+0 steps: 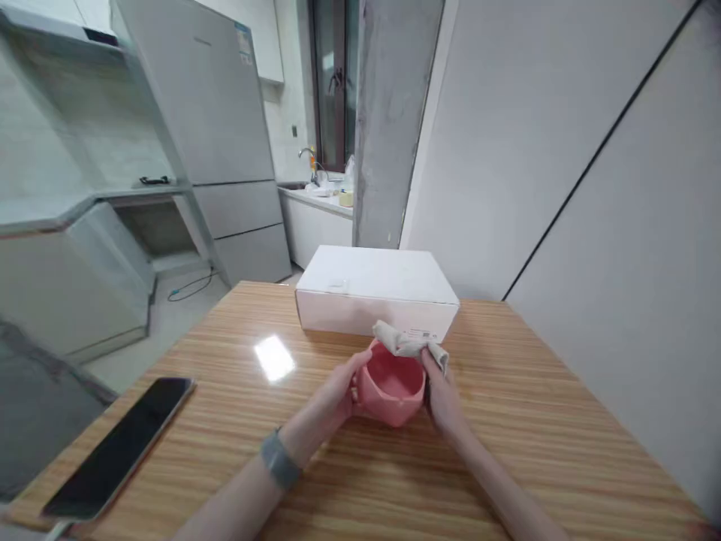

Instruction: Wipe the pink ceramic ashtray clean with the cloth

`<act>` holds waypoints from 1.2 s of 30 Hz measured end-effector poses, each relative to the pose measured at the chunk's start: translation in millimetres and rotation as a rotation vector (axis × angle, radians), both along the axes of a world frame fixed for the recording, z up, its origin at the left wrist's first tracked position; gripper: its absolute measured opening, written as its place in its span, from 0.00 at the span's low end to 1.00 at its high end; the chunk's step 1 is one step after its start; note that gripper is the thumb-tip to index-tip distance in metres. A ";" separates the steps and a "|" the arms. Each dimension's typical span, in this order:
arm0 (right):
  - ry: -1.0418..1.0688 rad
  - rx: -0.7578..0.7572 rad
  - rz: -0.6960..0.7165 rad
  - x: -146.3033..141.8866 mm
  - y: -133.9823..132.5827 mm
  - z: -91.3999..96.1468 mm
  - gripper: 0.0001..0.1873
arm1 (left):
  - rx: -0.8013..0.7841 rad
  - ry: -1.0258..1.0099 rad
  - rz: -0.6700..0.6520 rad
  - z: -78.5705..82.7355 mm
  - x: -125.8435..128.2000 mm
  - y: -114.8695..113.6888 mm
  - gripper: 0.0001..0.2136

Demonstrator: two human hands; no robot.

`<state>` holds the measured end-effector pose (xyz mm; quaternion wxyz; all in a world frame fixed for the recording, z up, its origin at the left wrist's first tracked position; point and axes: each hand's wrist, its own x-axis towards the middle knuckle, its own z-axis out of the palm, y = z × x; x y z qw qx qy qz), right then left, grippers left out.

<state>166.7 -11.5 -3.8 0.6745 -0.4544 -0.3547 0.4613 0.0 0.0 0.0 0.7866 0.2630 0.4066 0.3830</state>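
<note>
A pink faceted bowl (391, 406) is held tilted above the table, its hollow inside facing me. My left hand (338, 387) grips its left side, thumb at the rim and fingers curled beneath. At the right rim, my right hand (442, 394) pinches a light grey cloth (402, 342). The cloth is draped along the bowl's far rim, with one end hanging by my right thumb. Most of my right fingers are hidden behind the bowl and cloth.
A white box (377, 300) lies on the wooden table (236, 346) just behind the bowl. To the left is a black phone (121, 447) with a white cable plugged in. A pale wall (535, 188) borders the table's right side; a grey fridge (214, 128) stands beyond.
</note>
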 end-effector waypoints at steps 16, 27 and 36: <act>-0.023 0.056 0.314 0.7 -3.2 2.4 0.22 | 0.086 -0.162 -0.027 20.2 -10.1 -5.2 0.23; 0.239 -0.211 0.545 0.8 -13.4 25.6 0.24 | 0.119 -0.236 0.078 16.5 -1.3 -7.5 0.17; 0.138 -0.040 0.195 -16.1 -4.5 -7.3 0.20 | 0.112 -0.189 0.219 7.4 9.8 -10.5 0.19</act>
